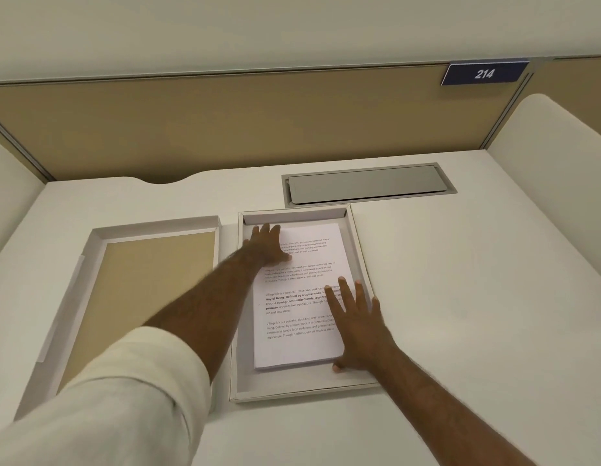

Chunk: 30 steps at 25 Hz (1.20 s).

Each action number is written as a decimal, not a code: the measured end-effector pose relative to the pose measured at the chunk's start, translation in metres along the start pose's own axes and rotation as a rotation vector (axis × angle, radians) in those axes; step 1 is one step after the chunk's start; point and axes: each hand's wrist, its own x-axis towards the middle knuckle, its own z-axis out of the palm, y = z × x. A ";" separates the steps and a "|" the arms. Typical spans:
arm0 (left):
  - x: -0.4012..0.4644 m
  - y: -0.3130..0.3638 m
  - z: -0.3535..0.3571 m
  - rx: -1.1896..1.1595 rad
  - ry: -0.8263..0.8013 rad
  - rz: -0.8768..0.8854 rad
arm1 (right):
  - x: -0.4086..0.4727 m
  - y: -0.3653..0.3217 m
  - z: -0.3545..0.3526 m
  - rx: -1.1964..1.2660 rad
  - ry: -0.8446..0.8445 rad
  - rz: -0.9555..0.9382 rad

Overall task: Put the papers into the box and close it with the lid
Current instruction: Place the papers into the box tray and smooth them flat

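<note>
papers (299, 297) stacked inside open box (302, 388) on desk (460, 297). left hand (270, 245) laid flat on stack's far corner, fingers together. right hand (358, 326) pressed flat at stack's near right edge, fingers spread apart. lid (90, 297) set inside-up just left of box.

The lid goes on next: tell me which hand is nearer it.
Left. The left hand presses the papers at the box's side facing the lid; the right hand rests at the papers' opposite edge.

Single head view; looks forward-down over desk (460, 297); close, wide-angle.
</note>
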 end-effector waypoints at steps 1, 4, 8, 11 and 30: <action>0.006 0.000 -0.001 -0.006 -0.018 -0.009 | 0.001 0.000 0.001 0.005 0.013 -0.005; 0.017 0.004 0.000 -0.013 -0.056 -0.012 | 0.001 -0.001 0.003 0.057 0.011 -0.016; 0.026 0.005 0.000 0.031 -0.056 -0.010 | 0.003 -0.003 0.001 0.142 -0.049 0.022; 0.030 0.003 -0.004 0.061 -0.057 -0.005 | 0.002 -0.006 0.000 0.222 -0.078 0.060; 0.003 -0.007 0.005 -0.027 0.170 0.151 | -0.004 -0.010 -0.004 0.199 0.013 -0.002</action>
